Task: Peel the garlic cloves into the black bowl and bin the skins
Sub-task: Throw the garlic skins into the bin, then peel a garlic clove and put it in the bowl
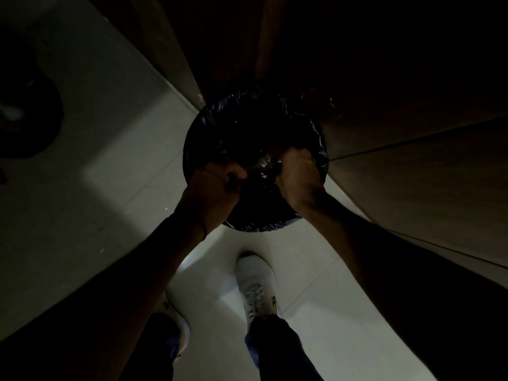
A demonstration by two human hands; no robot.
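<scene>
Over bin (192, 149), left hand (217, 185), right hand (298, 174) curled; pale skins (264, 162) between (held or not: too dark).

The round bin liner (204, 125) is glossy black plastic, with small whitish glints along its creased rim. Over its mouth show pale whitish papery scraps (261, 162), and tiny white flecks speckle the black below them. The tiled floor (110, 193) is pale grey-white, ruled by thin darker grout lines, and greyer in shadow. The wooden cabinet panels (412, 182) are dark brown with a faint lengthwise grain. The lace-up shoe (257, 279) is white with black marks over the laces. The trouser legs (275, 345) are dark, edged blue at the hem. A thin black band (204, 229) circles the left wrist.
</scene>
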